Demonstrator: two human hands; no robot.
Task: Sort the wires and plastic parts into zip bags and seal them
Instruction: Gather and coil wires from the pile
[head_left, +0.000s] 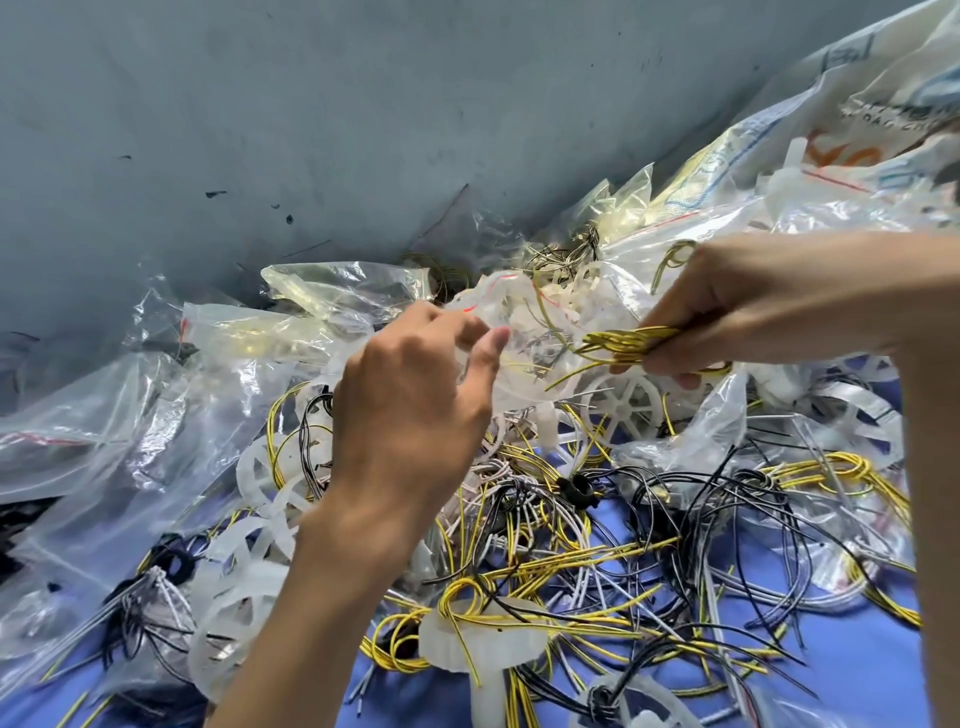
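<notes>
Yellow wire bundle (623, 340): gripped in my right hand (753, 306), fingers curled tight round the strands, looped ends sticking out to the left toward the bag mouth. One loop also shows above the hand.

Left hand (410, 410): thumb and fingertips pinching the film of a clear zip bag (519, 338), holding it up above the pile. The bag has a red line near its top edge and white plastic bits already inside. The bundle tips touch or just enter its opening; I cannot tell which.

Below both hands: loose wires (597, 519) in a tangle of yellow, black and pale strands, lying on the blue table (857, 670). A white plastic wheel (626, 410) sits just under the right hand, with more spoked pieces lower left.

Left side: empty clear bags (130, 441), crumpled and overlapping. Upper right: filled bags (831, 208) stacked against one another, some with a red strip.
</notes>
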